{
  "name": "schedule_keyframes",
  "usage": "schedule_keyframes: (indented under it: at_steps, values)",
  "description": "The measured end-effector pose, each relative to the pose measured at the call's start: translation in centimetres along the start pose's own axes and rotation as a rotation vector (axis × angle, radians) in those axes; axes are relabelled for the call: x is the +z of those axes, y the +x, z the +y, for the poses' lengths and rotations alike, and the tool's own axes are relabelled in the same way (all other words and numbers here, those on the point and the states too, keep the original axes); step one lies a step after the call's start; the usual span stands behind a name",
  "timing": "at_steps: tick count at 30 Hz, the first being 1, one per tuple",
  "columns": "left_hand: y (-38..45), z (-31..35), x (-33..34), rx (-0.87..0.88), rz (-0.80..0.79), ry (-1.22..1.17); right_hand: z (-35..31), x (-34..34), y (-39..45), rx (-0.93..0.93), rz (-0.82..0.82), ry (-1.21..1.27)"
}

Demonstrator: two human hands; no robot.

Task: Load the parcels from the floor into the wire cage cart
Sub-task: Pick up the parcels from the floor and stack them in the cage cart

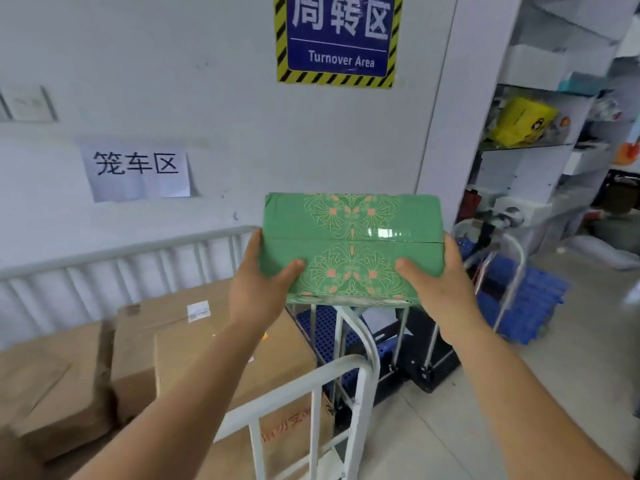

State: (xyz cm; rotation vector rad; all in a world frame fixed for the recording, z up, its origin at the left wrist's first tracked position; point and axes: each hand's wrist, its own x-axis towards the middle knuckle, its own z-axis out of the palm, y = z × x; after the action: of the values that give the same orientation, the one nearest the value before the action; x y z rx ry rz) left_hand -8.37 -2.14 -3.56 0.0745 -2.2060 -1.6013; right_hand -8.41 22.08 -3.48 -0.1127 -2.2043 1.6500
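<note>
We see a green parcel (353, 247) patterned with gold floral linework and small pink accents. The wire cage cart (298, 382) is white and holds plain brown cartons (194, 344). The wall sign (337, 36) is blue with a yellow-and-black striped border.

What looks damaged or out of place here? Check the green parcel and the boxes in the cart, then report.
Nothing stands out. The green parcel is held level between left hand and right hand, its taped seam closed. The brown boxes in the wire cage cart look intact, though they sit at slightly different angles.
</note>
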Motion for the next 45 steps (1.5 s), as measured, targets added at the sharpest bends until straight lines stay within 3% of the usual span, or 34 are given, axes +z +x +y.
schedule_keyframes:
  at_steps: [10,18,22,30,45]
  values:
    - [7.7,-7.4,-13.4,-0.099,0.177,0.109,-2.6,18.8,2.5,-0.012,-0.2,-0.018]
    - [11.3,-15.4,-17.2,-0.258,0.114,0.261,1.0,28.3,4.0,0.132,-0.27,-0.086]
    - [11.8,-18.9,-16.0,-0.392,0.043,0.318,3.7,30.1,4.9,0.198,-0.28,-0.181]
    - [12.4,-22.4,-11.5,-0.586,-0.029,0.412,8.9,30.3,8.4,0.26,-0.454,-0.36]
    - [14.2,-22.5,-5.9,-0.666,-0.008,0.442,12.3,28.4,12.0,0.269,-0.521,-0.522]
